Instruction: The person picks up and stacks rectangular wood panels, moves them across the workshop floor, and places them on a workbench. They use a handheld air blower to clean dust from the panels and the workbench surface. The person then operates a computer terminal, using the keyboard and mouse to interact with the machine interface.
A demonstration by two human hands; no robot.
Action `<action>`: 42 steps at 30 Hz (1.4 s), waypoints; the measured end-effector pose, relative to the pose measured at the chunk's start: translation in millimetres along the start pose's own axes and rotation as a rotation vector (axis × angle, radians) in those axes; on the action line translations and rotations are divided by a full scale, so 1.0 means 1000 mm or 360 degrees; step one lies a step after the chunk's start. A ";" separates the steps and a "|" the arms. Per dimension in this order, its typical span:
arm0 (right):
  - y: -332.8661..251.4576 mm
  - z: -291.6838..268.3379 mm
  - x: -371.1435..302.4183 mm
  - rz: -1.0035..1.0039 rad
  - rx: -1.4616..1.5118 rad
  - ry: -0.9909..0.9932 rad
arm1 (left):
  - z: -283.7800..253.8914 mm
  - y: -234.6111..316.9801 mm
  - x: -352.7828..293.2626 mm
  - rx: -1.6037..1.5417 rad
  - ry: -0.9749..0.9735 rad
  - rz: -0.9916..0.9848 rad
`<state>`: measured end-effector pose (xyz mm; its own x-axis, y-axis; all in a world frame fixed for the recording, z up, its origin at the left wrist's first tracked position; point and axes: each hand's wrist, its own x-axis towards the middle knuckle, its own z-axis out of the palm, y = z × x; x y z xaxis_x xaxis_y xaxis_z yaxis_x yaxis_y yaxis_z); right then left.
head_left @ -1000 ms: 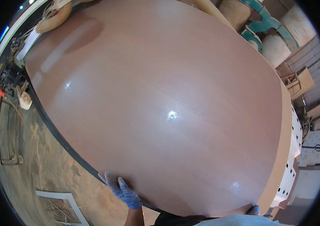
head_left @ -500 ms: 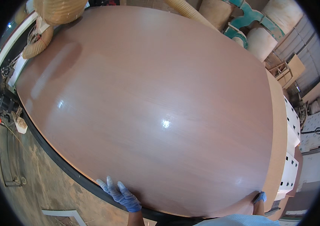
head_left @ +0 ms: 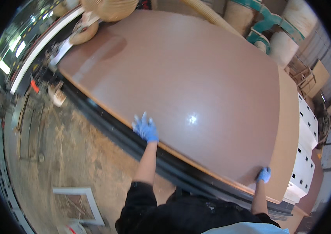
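Currently, brown panel (head_left: 212, 85): it lies before you, flat above the black-sided machine bed (head_left: 111, 126), with a strip of tan board (head_left: 289, 128) showing at its right edge.
Your left gloved hand (head_left: 146, 129): its fingers are spread over the near edge of the panel.
Your right gloved hand (head_left: 264, 175): it touches near the right corner; whether it pinches, I cannot tell.
Progress: laying the panel seems mostly done; perhaps some alignment is left, but no finished position is certain.
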<state>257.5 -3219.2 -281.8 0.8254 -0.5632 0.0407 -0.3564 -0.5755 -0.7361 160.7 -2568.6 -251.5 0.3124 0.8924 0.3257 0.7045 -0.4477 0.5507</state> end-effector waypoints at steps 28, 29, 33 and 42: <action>-0.032 0.125 -0.553 -0.2056 -0.0579 -0.3351 | -0.355 -0.390 -0.691 0.0027 -0.0925 -0.2368; -0.026 0.149 -0.578 -0.1833 -0.0613 -0.3329 | -0.368 -0.407 -0.671 -0.0058 -0.0977 -0.2284; -0.022 0.189 -0.643 -0.1126 -0.0806 -0.3218 | -0.424 -0.477 -0.628 -0.0421 -0.1249 -0.1996; -0.078 0.233 -0.780 -0.1139 -0.1094 -0.3120 | -0.557 -0.682 -0.438 0.0017 -0.0071 -0.2202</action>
<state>-256.6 -2596.5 -413.8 -0.0320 0.6643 -0.7467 0.4332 -0.6641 -0.6094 -811.2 -2686.1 -341.3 -0.6179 0.6067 -0.5001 0.4594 0.7948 0.3966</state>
